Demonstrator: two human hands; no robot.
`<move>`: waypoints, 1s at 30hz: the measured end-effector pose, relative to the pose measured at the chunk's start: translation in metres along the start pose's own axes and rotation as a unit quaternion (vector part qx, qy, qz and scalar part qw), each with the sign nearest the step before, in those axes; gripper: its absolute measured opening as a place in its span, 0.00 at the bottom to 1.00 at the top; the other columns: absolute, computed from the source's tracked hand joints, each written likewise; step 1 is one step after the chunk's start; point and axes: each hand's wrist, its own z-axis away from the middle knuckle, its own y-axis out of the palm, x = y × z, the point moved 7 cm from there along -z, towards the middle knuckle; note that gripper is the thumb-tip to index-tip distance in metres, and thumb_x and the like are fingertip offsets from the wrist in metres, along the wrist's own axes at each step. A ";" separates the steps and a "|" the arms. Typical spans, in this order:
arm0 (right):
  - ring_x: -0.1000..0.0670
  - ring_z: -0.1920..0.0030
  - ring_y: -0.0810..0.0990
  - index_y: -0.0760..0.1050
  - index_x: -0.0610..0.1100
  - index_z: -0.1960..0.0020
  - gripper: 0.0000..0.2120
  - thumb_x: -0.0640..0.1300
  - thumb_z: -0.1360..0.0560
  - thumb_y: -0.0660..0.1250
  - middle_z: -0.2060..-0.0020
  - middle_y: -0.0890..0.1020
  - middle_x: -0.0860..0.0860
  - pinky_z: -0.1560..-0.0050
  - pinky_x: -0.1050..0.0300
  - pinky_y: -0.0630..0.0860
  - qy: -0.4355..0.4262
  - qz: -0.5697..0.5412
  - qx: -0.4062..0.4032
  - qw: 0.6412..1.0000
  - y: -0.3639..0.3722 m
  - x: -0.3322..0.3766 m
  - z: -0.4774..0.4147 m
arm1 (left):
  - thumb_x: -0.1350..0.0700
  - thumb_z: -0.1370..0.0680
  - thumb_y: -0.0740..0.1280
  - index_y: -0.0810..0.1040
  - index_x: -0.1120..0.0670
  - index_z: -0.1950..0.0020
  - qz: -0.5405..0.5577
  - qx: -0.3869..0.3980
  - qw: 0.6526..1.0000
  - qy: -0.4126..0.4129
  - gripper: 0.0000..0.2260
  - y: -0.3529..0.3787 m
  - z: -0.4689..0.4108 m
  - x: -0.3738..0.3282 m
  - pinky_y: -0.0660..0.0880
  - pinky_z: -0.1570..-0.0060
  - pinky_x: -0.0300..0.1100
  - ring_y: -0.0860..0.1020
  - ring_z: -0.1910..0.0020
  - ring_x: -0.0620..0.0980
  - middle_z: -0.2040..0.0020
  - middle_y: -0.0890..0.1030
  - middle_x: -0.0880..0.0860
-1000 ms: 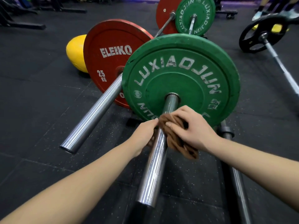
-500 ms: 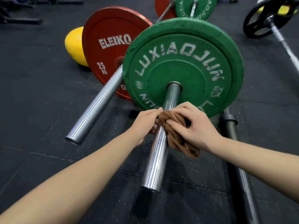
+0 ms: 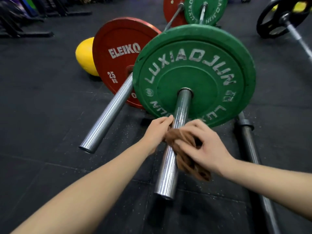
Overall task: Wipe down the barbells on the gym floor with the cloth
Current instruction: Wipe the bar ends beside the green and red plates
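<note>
Here, my left hand [image 3: 157,132] and right hand [image 3: 207,146] both grip 1 brown cloth [image 3: 185,159] wrapped round the barbell sleeve [image 3: 166,174] — fingers curled.

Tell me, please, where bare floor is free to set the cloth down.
Widest bare patch: black rubber floor left of the red-plate barbell's chrome sleeve. A narrow strip lies between that and the green-plate barbell's sleeve. Crowded right of it: brown cloth, dark bar.

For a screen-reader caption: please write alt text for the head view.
The left hand and right hand hold a brown cloth around the chrome barbell sleeve in front of a green LUXIAOJUN weight plate. A red ELEIKO weight plate and a yellow ball sit to the left.
</note>
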 end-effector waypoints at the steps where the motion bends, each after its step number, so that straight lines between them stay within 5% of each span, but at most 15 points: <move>1: 0.53 0.47 0.80 0.82 0.50 0.43 0.13 0.52 0.26 0.74 0.47 0.77 0.56 0.47 0.50 0.79 -0.028 -0.002 0.019 0.999 0.004 0.011 0.012 | 0.42 0.17 0.62 0.80 0.55 0.56 -0.033 -0.008 0.999 0.000 0.19 -0.001 0.000 0.000 0.72 0.52 0.47 0.77 0.57 0.50 0.58 0.81 0.50; 5: 0.52 0.46 0.81 0.82 0.47 0.40 0.16 0.48 0.26 0.76 0.44 0.79 0.54 0.50 0.51 0.80 -0.133 -0.021 0.117 0.984 0.020 0.036 0.044 | 0.39 0.15 0.55 0.83 0.47 0.51 -0.121 -0.018 0.992 0.009 0.20 0.003 0.005 0.000 0.75 0.44 0.47 0.80 0.49 0.48 0.52 0.84 0.47; 12: 0.54 0.48 0.80 0.81 0.53 0.44 0.10 0.52 0.25 0.73 0.49 0.76 0.59 0.47 0.49 0.78 -0.001 -0.002 0.004 1.000 0.000 0.007 0.006 | 0.43 0.15 0.56 0.81 0.59 0.48 -0.116 -0.047 0.992 0.009 0.22 0.003 0.003 -0.003 0.73 0.39 0.50 0.80 0.45 0.58 0.49 0.83 0.58; 20: 0.52 0.47 0.80 0.81 0.47 0.41 0.15 0.49 0.26 0.75 0.45 0.78 0.55 0.50 0.52 0.80 -0.118 -0.003 0.112 0.987 0.021 0.046 0.053 | 0.38 0.18 0.60 0.83 0.46 0.56 -0.092 -0.013 0.996 -0.005 0.18 -0.003 0.005 0.001 0.75 0.53 0.49 0.78 0.58 0.50 0.62 0.81 0.45; 25: 0.54 0.48 0.79 0.78 0.54 0.43 0.14 0.57 0.25 0.69 0.47 0.74 0.60 0.48 0.48 0.79 0.017 0.012 0.021 1.000 0.003 0.010 0.027 | 0.41 0.16 0.60 0.83 0.56 0.50 -0.071 -0.018 0.997 -0.012 0.20 -0.002 0.009 0.000 0.73 0.52 0.47 0.77 0.56 0.49 0.57 0.82 0.51; 30: 0.53 0.50 0.79 0.78 0.50 0.41 0.16 0.53 0.26 0.73 0.44 0.74 0.55 0.58 0.51 0.80 -0.097 0.025 0.111 0.989 0.023 0.044 0.059 | 0.39 0.16 0.60 0.85 0.54 0.45 -0.026 0.028 0.997 -0.064 0.21 0.003 0.014 0.005 0.75 0.56 0.44 0.77 0.56 0.52 0.54 0.81 0.54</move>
